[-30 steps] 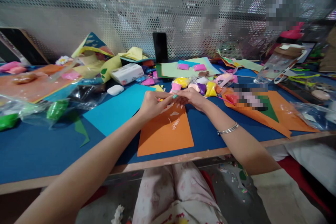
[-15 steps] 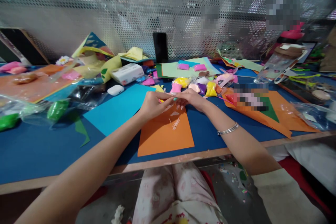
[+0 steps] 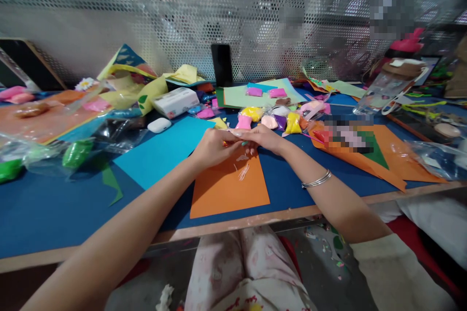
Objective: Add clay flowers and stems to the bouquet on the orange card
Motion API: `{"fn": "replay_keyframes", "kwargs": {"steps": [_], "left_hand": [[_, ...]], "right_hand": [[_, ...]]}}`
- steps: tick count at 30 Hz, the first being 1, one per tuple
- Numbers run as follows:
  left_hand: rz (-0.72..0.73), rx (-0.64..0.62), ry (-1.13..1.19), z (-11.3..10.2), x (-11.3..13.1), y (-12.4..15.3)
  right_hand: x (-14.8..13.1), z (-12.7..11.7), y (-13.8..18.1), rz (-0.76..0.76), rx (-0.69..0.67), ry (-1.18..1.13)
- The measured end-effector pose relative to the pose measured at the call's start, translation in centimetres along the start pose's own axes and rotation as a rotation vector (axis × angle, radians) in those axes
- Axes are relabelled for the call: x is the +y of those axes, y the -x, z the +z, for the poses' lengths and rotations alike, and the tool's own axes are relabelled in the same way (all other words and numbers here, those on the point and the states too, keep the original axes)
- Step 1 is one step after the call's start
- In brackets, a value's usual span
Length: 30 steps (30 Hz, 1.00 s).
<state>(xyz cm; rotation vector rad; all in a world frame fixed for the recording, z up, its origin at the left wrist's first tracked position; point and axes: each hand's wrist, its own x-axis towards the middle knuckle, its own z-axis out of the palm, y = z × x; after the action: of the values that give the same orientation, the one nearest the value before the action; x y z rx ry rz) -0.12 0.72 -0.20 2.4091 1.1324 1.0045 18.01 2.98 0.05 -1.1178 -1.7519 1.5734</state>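
My left hand (image 3: 213, 146) and my right hand (image 3: 264, 138) meet above the far part of an orange paper sheet (image 3: 229, 192). Their fingers overlap and press together, closed, with the right fingers reaching over the left ones. Anything between them is hidden. Below the fingers, several thin white strands (image 3: 243, 171) lie on the orange paper beside a small whitish patch. A blue paper sheet (image 3: 164, 153) is to the left, partly behind my left hand. Just beyond the fingers rest a pink clay packet (image 3: 244, 121) and a yellow clay packet (image 3: 293, 123).
A white earphone case (image 3: 159, 125) and a white box (image 3: 175, 102) sit at the left. A phone (image 3: 221, 64) leans on the perforated metal panel. A clear bottle (image 3: 386, 87) stands at the right, behind folded orange paper (image 3: 379, 167). Plastic bags hold green clay (image 3: 77, 153).
My fingers have shifted slightly against each other, the right ones now lying further over the left hand. The strands and sheets stay where they were.
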Motion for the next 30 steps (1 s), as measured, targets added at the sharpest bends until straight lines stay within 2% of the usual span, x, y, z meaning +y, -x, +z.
{"fn": "replay_keyframes", "kwargs": {"steps": [14,22,30], "left_hand": [[0.043,-0.026,-0.073,0.06,-0.4,0.04],[0.001,-0.068,-0.118,-0.04,-0.13,0.08],[0.023,-0.077,-0.196,0.18,-0.47,0.12]], "right_hand": [[0.01,0.02,-0.05,-0.003,-0.009,0.03],[-0.47,0.2,0.2,0.023,-0.011,0.05],[-0.61,0.3,0.23,0.037,-0.02,0.059]]}}
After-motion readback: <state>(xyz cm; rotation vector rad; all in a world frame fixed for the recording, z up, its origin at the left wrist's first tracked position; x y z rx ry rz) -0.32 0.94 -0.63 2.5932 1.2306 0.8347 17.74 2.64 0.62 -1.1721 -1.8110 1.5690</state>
